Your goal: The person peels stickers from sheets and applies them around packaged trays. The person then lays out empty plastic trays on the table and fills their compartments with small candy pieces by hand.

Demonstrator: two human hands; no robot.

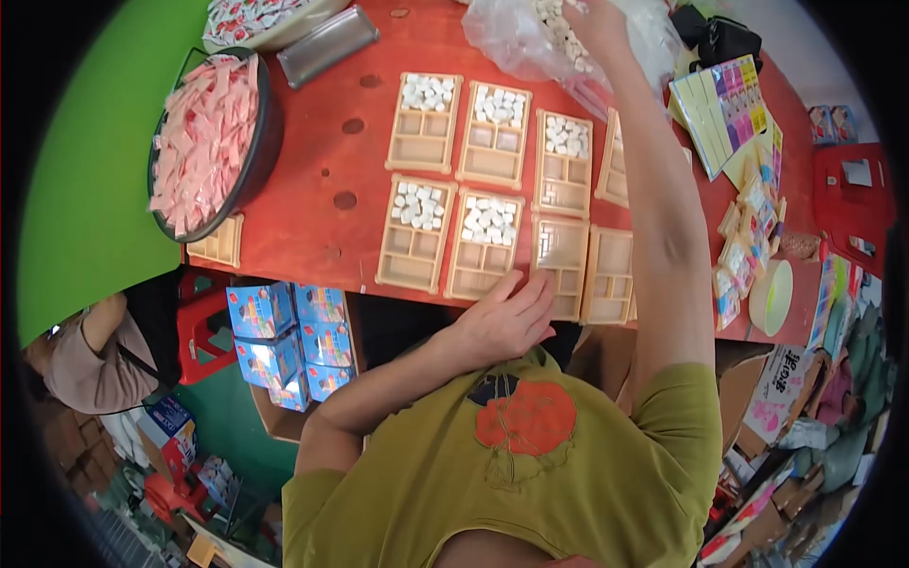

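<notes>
My left hand (511,317) is at the table's near edge, with its fingers loosely bent and apart over the lower end of an unfilled compartment tray (561,248). Whether the fingertips press on that tray I cannot tell. My right hand (598,26) reaches to the far side, over a clear plastic bag (507,38) of off-white pieces (561,36); its fingers are partly cut off by the frame's top. Between the hands stand beige trays in two rows. Several, such as this tray (414,248), hold small white chunks (418,205) in their largest compartment. My right forearm covers other trays.
A dark basin (270,142) of pink packets (208,137) stands at left, near a metal tin (329,45). At right are printed sheets (720,109), a pile of filled packs (748,237) and a pale green bowl (772,296). Blue boxes (265,310) sit below the table; another person (99,369) is at left.
</notes>
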